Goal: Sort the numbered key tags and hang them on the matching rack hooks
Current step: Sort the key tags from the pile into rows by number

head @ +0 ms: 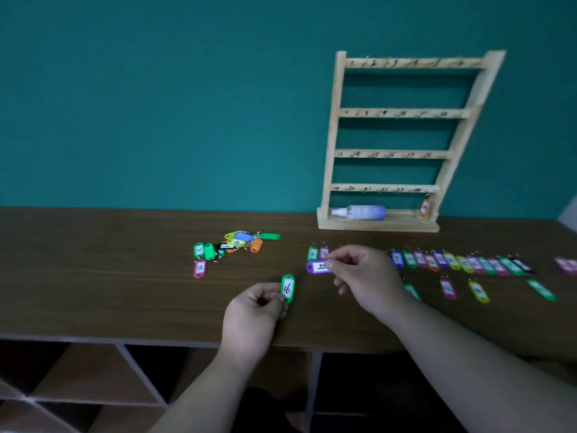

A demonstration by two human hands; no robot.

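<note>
My left hand (254,310) pinches a green key tag marked 16 (287,288) just above the brown table (125,292). My right hand (363,276) pinches the end of a purple tag (317,267) that lies on the table, beside a green tag (312,254) and a pink tag (323,253). A loose pile of tags (232,243) sits left of centre, with a pink tag marked 13 (199,268) below it. A long row of coloured tags (462,262) stretches to the right. The wooden rack (402,139) with numbered hooks stands against the wall; one orange tag (425,207) hangs at its bottom right.
A white and purple bottle (362,212) lies on the rack's base. A few separate tags (477,290) lie in front of the long row. Open wooden shelf compartments (93,376) sit below the table's front edge.
</note>
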